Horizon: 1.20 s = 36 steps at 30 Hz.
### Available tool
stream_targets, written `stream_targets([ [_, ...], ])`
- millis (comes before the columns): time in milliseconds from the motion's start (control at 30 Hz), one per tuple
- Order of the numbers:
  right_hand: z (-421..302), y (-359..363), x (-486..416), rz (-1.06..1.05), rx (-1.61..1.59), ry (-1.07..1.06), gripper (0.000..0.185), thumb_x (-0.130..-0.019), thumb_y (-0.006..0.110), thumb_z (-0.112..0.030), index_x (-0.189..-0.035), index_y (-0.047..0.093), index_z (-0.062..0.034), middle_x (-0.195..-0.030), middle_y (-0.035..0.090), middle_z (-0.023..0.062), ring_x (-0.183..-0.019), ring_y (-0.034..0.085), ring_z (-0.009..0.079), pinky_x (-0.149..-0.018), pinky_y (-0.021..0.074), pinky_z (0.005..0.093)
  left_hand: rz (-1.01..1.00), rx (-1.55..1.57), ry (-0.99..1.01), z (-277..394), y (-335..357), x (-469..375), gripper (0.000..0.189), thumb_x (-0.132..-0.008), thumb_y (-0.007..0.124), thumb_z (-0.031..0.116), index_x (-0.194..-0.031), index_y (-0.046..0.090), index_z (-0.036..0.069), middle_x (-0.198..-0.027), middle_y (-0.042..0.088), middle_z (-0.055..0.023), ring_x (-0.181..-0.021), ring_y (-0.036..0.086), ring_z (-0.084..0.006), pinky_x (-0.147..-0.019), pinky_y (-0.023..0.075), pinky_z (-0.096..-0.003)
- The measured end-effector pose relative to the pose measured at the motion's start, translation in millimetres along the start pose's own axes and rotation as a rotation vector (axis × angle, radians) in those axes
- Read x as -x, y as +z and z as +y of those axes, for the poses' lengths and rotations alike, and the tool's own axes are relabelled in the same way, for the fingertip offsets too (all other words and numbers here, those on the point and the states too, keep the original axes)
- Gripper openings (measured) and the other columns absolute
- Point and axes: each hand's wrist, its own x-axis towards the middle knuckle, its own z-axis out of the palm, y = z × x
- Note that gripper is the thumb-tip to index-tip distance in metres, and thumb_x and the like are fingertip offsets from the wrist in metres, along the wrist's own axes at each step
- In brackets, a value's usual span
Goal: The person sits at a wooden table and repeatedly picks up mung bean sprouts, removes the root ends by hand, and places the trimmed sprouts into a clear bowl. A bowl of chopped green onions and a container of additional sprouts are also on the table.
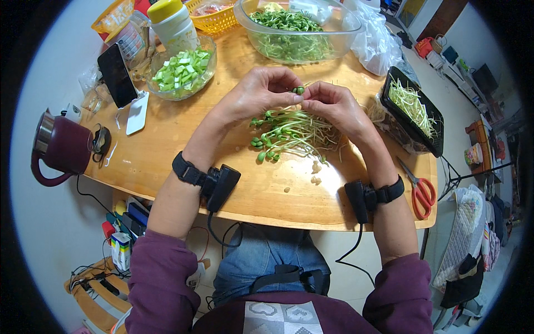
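Above a loose pile of bean sprouts on the wooden table, my two hands meet. My left hand pinches a sprout by its green head between thumb and forefinger. Thumb and fingers of my right hand close at the same spot, seemingly on the sprout's stem, though the fingertips mostly hide it. Green heads in the pile point left, pale roots right. Beyond the hands stands a clear plastic basin with many green sprouts. A black tray of pale roots and stems tilts at the right.
Red-handled scissors lie by the right edge. A glass bowl of chopped green vegetable, a propped phone and a maroon kettle occupy the left. A plastic bag sits right of the basin. Cables hang from both wrist-strapped devices.
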Motion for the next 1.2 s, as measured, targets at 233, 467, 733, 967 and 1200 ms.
stream_targets([
  [233,-1.9,-0.5,1.5,-0.013,-0.033,0.030,0.023,-0.085,0.066,-0.014,-0.102,0.061,0.0011,-0.090,0.063,0.0011,-0.081,0.058,0.0081,-0.073,0.0477,0.0235,0.115,0.051,0.005,0.0,-2.7,-0.8,0.020,-0.086,0.068,0.012,-0.103,0.063,0.003,-0.086,0.062,0.0017,-0.075,0.056,-0.0059,-0.067,0.0458,-0.0205],
  [467,-4.0,-1.8,4.3,-0.033,-0.082,0.011,0.024,-0.086,0.066,-0.014,-0.103,0.061,0.0013,-0.092,0.063,0.0014,-0.084,0.057,0.0076,-0.075,0.0471,0.0228,0.139,0.039,-0.027,-1.6,-5.4,-1.9,0.021,-0.086,0.068,0.013,-0.102,0.061,0.002,-0.082,0.061,0.0004,-0.071,0.055,-0.0066,-0.064,0.0463,-0.0210],
  [733,0.0,1.6,0.2,0.041,-0.011,-0.003,0.024,-0.088,0.062,-0.015,-0.105,0.063,0.0018,-0.092,0.063,0.0016,-0.083,0.058,0.0082,-0.074,0.0477,0.0238,0.086,0.068,0.009,4.1,-0.4,1.1,0.020,-0.088,0.065,0.013,-0.106,0.061,0.005,-0.084,0.060,0.0034,-0.072,0.054,-0.0045,-0.065,0.0459,-0.0197],
  [967,-0.7,0.6,1.2,0.047,-0.005,0.022,0.017,-0.088,0.058,-0.011,-0.101,0.063,-0.0018,-0.088,0.060,-0.0025,-0.082,0.054,0.0048,-0.077,0.0453,0.0209,0.057,0.065,0.047,2.3,3.2,-1.5,0.019,-0.088,0.065,0.013,-0.106,0.062,0.006,-0.083,0.060,0.0041,-0.071,0.054,-0.0034,-0.062,0.0440,-0.0180],
  [1200,2.6,-1.6,-2.1,0.069,0.026,0.040,0.020,-0.086,0.056,-0.014,-0.098,0.065,-0.0011,-0.084,0.062,-0.0011,-0.077,0.055,0.0065,-0.069,0.0464,0.0228,0.060,0.079,0.029,1.3,1.3,-1.6,0.020,-0.087,0.066,0.012,-0.105,0.062,0.005,-0.085,0.061,0.0031,-0.072,0.054,-0.0046,-0.064,0.0452,-0.0199],
])
